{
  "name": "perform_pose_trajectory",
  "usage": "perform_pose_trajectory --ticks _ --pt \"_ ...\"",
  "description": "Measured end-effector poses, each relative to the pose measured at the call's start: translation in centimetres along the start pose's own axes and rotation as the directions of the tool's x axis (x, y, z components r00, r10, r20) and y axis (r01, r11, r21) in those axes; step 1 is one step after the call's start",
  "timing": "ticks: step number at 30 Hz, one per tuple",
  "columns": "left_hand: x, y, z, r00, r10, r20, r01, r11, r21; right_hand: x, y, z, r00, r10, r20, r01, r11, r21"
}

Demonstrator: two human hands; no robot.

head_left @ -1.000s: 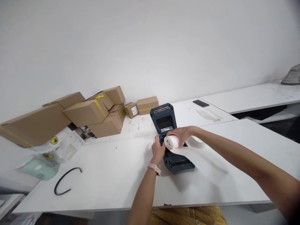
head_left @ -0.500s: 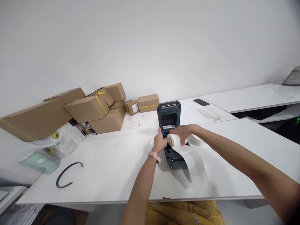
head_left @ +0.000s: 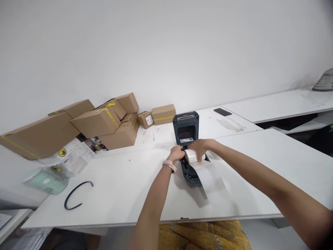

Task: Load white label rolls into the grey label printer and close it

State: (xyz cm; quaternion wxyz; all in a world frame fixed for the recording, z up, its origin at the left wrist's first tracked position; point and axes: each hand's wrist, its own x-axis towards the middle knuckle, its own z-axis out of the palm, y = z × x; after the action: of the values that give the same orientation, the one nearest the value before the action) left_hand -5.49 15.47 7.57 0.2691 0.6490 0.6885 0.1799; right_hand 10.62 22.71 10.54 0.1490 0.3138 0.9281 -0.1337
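Printer sits open on the white table, its lid tipped up at twelve o'clock. Taking the printer as the middle of the clock, with twelve pointing away from the person, the paper roll is at the centre, over the printer's base; how deeply it is seated cannot be told. The right hand is curled over the roll from three o'clock, fingers closed round it. A loose strip of paper trails off between four and five o'clock. The left hand, partly bent, touches the printer's edge at nine o'clock; whether it grips anything is hidden. Cardboard boxes are piled at ten o'clock, a phone lies between one and two, and a black curved band between eight and nine.
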Motion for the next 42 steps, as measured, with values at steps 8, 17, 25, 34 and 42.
perform_pose_trajectory --ticks 8,17,25,34,42 --pt "-0.2 0.5 -0.2 1.0 -0.005 0.024 0.004 0.999 0.036 2.0 0.2 2.2 0.999 0.042 -0.035 -0.043 0.999 -0.017" --pt "0.0 -0.1 0.4 1.0 -0.014 -0.025 0.015 0.999 0.029 1.8 1.1 3.3 0.998 -0.003 -0.067 0.001 1.0 -0.029" --pt "-0.3 -0.1 0.6 0.999 -0.02 -0.048 0.022 0.999 0.038 1.1 1.1 3.8 0.988 -0.006 -0.155 -0.002 0.998 -0.056" --pt "-0.7 -0.1 0.7 0.997 -0.018 -0.074 0.021 0.999 0.045 0.4 1.2 4.8 0.968 -0.05 -0.244 0.038 0.998 -0.053" --pt "-1.1 -0.2 1.1 0.997 -0.004 -0.077 0.01 0.997 0.075 0.3 1.5 5.2 0.955 -0.051 -0.291 0.041 0.998 -0.041"
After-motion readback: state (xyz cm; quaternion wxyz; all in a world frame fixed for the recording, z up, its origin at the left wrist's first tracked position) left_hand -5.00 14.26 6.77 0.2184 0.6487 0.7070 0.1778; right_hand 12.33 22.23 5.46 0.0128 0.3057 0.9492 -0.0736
